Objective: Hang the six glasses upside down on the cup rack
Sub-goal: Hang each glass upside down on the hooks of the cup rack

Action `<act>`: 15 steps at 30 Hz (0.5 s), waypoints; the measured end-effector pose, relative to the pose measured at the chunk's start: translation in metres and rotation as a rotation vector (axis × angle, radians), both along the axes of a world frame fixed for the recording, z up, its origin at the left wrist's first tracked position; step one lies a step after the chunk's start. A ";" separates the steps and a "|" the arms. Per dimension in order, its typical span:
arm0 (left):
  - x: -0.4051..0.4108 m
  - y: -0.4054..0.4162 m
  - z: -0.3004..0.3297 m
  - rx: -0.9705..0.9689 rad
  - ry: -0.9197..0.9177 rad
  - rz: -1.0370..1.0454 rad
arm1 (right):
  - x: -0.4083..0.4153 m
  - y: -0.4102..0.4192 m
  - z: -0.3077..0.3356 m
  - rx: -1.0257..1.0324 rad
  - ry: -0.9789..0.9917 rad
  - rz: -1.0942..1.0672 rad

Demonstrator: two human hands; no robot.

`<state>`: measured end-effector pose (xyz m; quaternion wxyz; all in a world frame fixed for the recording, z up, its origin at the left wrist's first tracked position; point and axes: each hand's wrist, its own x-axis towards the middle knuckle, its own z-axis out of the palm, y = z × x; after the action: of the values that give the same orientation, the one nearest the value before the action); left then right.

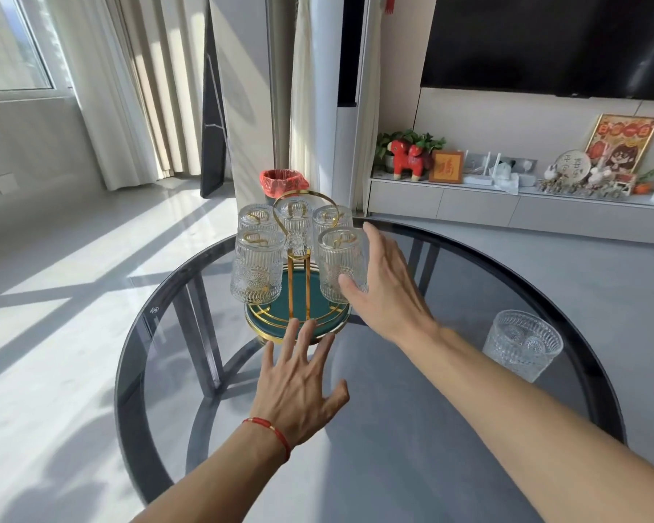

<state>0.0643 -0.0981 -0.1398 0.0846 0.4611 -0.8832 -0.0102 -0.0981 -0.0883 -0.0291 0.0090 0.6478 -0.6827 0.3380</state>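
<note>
A gold wire cup rack (299, 266) with a round green base (280, 318) stands on the far side of a round glass table. Several ribbed clear glasses hang upside down on it, among them a front-left glass (256, 268) and a front-right glass (338, 264). One more ribbed glass (521, 343) stands upright on the table at the right. My right hand (384, 285) is spread beside the front-right glass, thumb touching its lower edge. My left hand (299, 379) is open, fingertips at the base's front rim.
The dark glass table (412, 428) has a black rim and metal legs showing through it. A bin with a red liner (282, 183) stands behind the rack on the floor. A low cabinet with ornaments (506, 205) runs along the right wall.
</note>
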 end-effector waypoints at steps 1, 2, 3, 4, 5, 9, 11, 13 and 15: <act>-0.002 0.002 0.006 -0.021 0.023 0.017 | -0.005 0.012 -0.005 -0.028 0.023 0.010; -0.006 0.006 0.011 -0.056 0.043 0.016 | -0.012 0.026 -0.011 -0.052 0.046 0.023; -0.009 0.009 0.014 -0.105 0.071 -0.006 | -0.020 0.041 -0.019 -0.077 0.073 0.032; -0.013 0.011 0.017 -0.149 0.107 -0.043 | -0.029 0.057 -0.028 -0.099 0.107 0.031; -0.017 0.014 0.019 -0.172 0.154 -0.083 | -0.038 0.072 -0.037 -0.116 0.153 0.019; -0.030 0.024 0.029 -0.110 0.336 -0.175 | -0.077 0.104 -0.051 -0.128 0.286 -0.241; -0.034 0.025 0.034 -0.070 0.397 -0.178 | -0.095 0.105 -0.046 -0.119 0.249 -0.438; -0.035 0.025 0.040 -0.017 0.494 -0.153 | -0.109 0.106 -0.043 -0.087 0.075 -0.567; -0.036 0.024 0.043 0.031 0.595 -0.132 | -0.120 0.110 -0.049 -0.070 -0.284 -0.611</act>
<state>0.0280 -0.0739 -0.0967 0.3316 0.3809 -0.8475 -0.1636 -0.2185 0.0214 -0.0782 0.0368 0.3589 -0.8278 0.4297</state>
